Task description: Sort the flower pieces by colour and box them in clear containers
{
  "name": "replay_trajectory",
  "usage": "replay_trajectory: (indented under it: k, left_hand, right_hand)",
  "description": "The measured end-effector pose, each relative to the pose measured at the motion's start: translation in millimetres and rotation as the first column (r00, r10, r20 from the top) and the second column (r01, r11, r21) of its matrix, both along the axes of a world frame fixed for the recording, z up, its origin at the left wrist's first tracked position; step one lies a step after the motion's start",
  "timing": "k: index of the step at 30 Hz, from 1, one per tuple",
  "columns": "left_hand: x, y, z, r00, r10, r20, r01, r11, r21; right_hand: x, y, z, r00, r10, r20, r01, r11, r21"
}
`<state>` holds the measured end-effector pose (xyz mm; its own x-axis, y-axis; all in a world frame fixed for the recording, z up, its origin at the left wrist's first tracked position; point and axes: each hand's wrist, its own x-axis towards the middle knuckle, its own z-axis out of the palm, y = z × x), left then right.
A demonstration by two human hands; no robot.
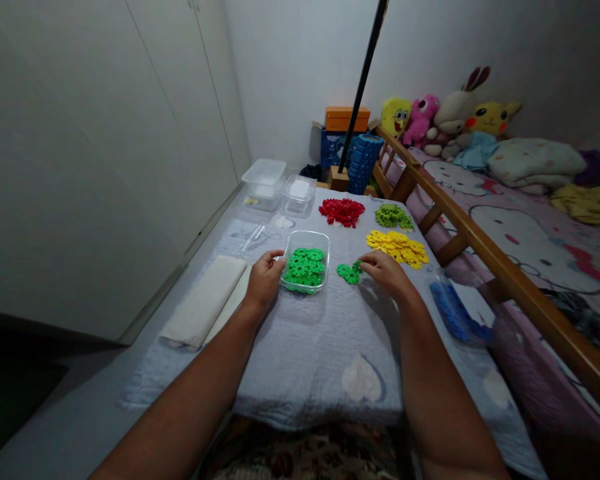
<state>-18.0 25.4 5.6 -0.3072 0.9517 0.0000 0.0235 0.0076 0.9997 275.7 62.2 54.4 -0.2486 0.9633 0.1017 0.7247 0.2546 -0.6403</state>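
Note:
A clear plastic tub [324, 241] full of dark green flower-shaped pieces [305, 265] stands in the middle of the quilted cloth. My left hand [264, 278] grips the tub's left rim, fingers curled over it. My right hand [384, 269] rests palm down just right of the tub, its fingertips closed on a few pieces from a small loose pile of dark green pieces [349, 272]. Beyond lie separate piles of red pieces [342, 211], light green pieces [393, 217] and yellow pieces [399, 247].
Two empty clear tubs [265, 175] [300, 190] and a lid [261, 237] sit at the back left. A folded white cloth [205, 308] lies left. A tub of blue pieces [456, 313] sits right, beside a wooden bed rail [485, 250]. A black pole [361, 87] stands behind.

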Motion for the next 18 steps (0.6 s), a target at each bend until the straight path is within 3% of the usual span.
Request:
replay_trajectory:
  k: [3,7,12,18]
  left_hand:
    - [0,1,-1.5,0.999,-0.015,0.042,0.015,1.000,0.016]
    - [-1,1,-3.3,0.999,-0.019,0.042,0.018,0.999,0.033]
    - [-2,2,-4.6,0.998,-0.026,0.057,0.024,0.999,0.027]
    - [-1,2,-3.1,0.997,-0.029,0.073,0.028,0.999,0.023]
  right_hand:
    - [-23,1,15.5,0.992,0.022,-0.124,-0.012,0.997,0.080]
    - [-62,3,24.7,0.965,0.074,-0.251,-0.060,0.996,0.060]
    - [-93,6,21.3,0.995,0.084,-0.061,-0.076,0.988,0.134]
    - [-100,2,13.2,0.987,0.112,0.112,-0.125,0.986,0.111]
